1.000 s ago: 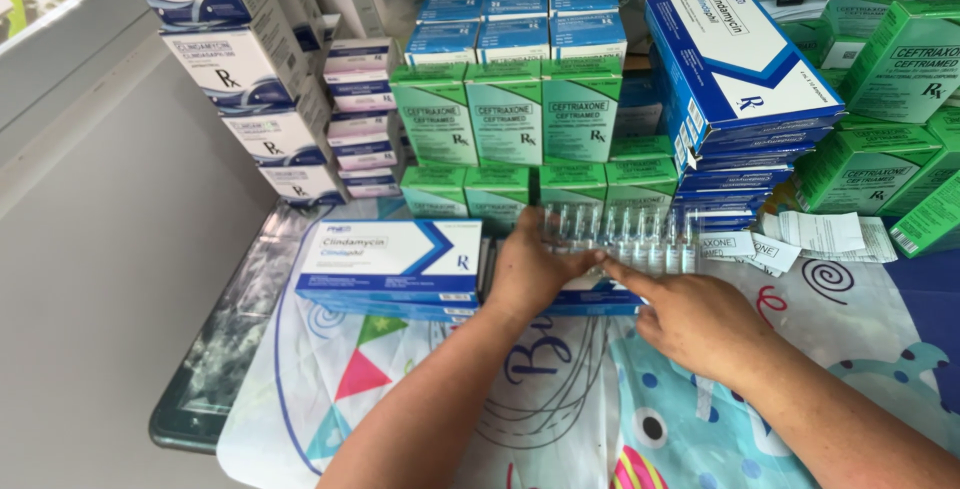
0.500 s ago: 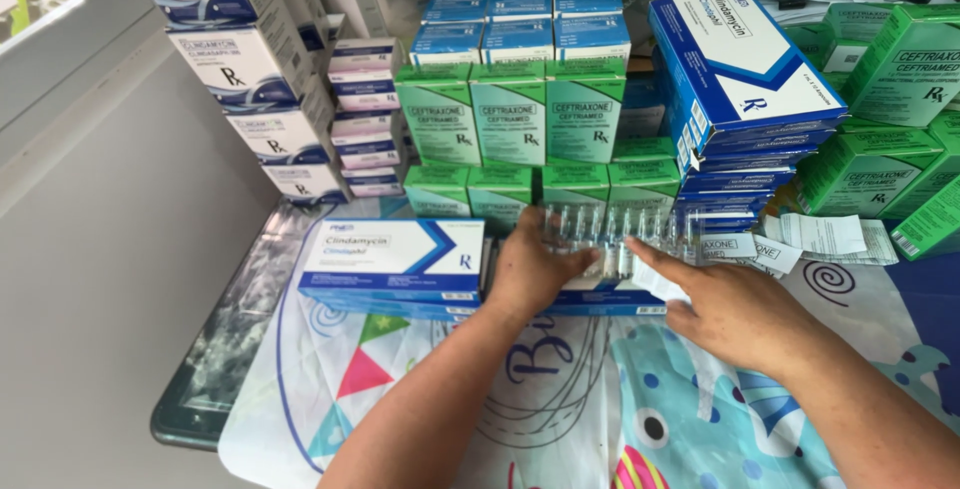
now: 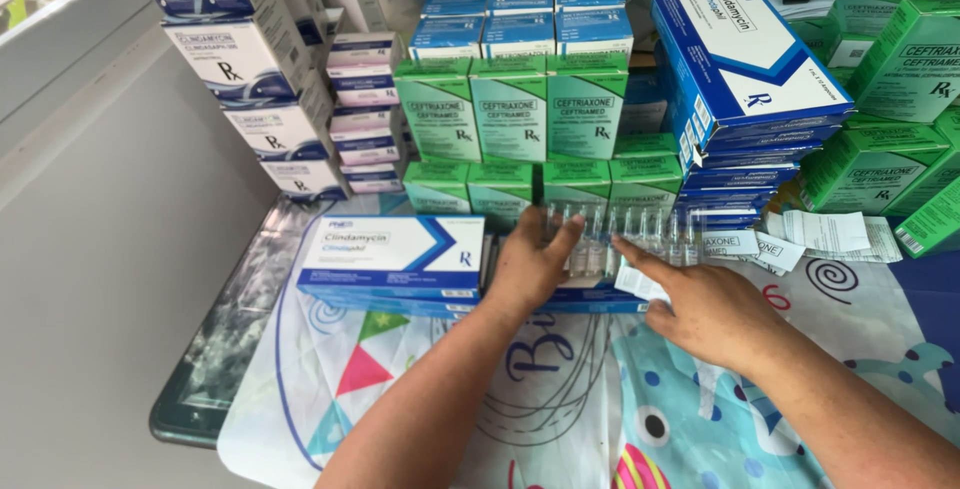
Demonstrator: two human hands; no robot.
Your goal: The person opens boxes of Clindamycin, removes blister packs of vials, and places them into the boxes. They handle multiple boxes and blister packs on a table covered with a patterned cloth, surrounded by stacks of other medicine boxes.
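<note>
1. Clear plastic tray of glass vials, head view: it lies at the middle of the surface, resting on top of an opened flat blue-and-white carton, just in front of the green cartons.
2. Left hand: laid palm-down at the tray's left end, fingers loosely spread and touching the tray; whether they grip it or merely steady it cannot be told.
3. Right hand: to the right of the tray, fingers extended, the forefinger reaching the tray's right part, beside a small white folded leaflet; the leaflet appears to be under the fingertips, but a firm hold cannot be confirmed.
4. Closed blue-and-white carton: lies flat just to the left of the left hand, touching the opened carton's end.
5. Stack of blue cartons: stands behind and to the right of the tray, its top carton tilted.
6. Green cartons: ranked in rows behind the tray, with further green cartons at far right; loose paper leaflets lie near them.
7. Printed cloth: covers the surface beneath both forearms.
8. Progress, as judged: the tray sits uncovered on its open carton, so the carton is not yet closed; one like carton beside it is already shut.
</note>
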